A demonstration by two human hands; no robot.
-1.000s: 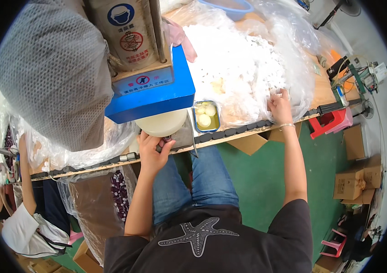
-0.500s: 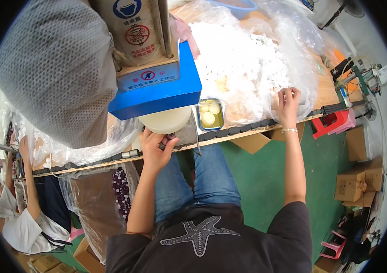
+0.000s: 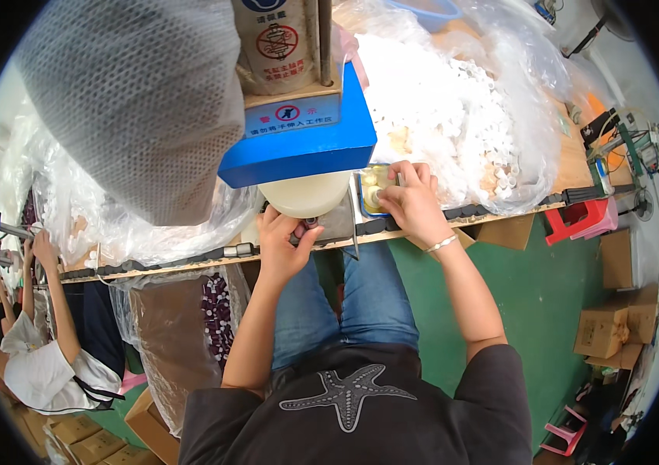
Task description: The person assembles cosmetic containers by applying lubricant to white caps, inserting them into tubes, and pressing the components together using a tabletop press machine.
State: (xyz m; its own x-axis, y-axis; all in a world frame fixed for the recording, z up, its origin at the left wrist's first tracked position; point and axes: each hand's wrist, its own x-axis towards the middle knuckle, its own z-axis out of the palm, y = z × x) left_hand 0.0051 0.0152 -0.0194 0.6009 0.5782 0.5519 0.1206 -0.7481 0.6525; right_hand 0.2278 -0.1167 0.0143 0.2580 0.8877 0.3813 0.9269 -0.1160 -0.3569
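Observation:
Beneath the blue head (image 3: 298, 147) of a press, right below its round cream-coloured pad (image 3: 305, 194), my left hand (image 3: 284, 246) is closed with a small dark purple piece (image 3: 310, 223) at its fingertips. My right hand (image 3: 416, 205) hovers over a small blue-rimmed tray (image 3: 363, 203) with several pale round lumps (image 3: 370, 186) in it. Its fingers are curled together in a pinch; what they hold is too small to make out. Behind the tray spreads a heap of small white parts (image 3: 453, 116) on clear plastic sheeting.
A grey mesh-covered bulk (image 3: 136, 108) blocks the upper left. The bench edge (image 3: 469, 211) has dark padding. Below it hangs a bag of purple and white pieces (image 3: 217, 318). At left, another person's arm (image 3: 54, 287) reaches to the bench. Red stools (image 3: 576, 221) and cartons (image 3: 605, 329) stand right.
My right hand has moved left from the edge of the white heap to the small tray. My left hand stays under the pad with the purple piece. The view has shifted slightly.

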